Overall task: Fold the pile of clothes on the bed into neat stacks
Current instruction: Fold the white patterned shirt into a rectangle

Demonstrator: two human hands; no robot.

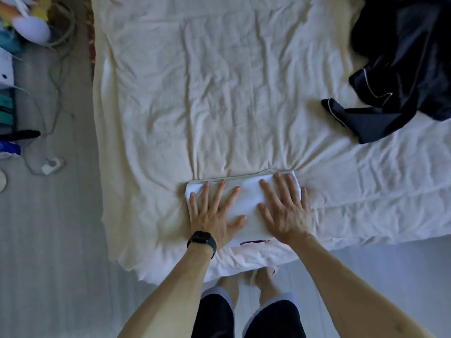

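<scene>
Both hands lie flat with fingers spread on a folded white cloth garment [246, 203] that sits near the front edge of the bed, on the rumpled cream bed sheet [219, 93]. The left hand [214, 213], with a black wristband [202, 241] at its wrist, presses the left half; the right hand [284, 211] presses the right half, its little finger just over the right edge. Neither hand grips anything; the fingers are straight and released, bearing down on the cloth. The step in hand looks like flattening the finished fold. To do it well, the palms should push from the middle outward so trapped air leaves and the layered far edge, where several plies show, stays lined up. Even pressure matters, since the soft sheet beneath gives and could skew the packet. A thin dark line shows at the near edge of the cloth; what it is I cannot tell. A crumpled dark navy satin garment with pale piping [395, 76] lies well apart at the far right of the bed, not yet folded, so more of the task remains.
</scene>
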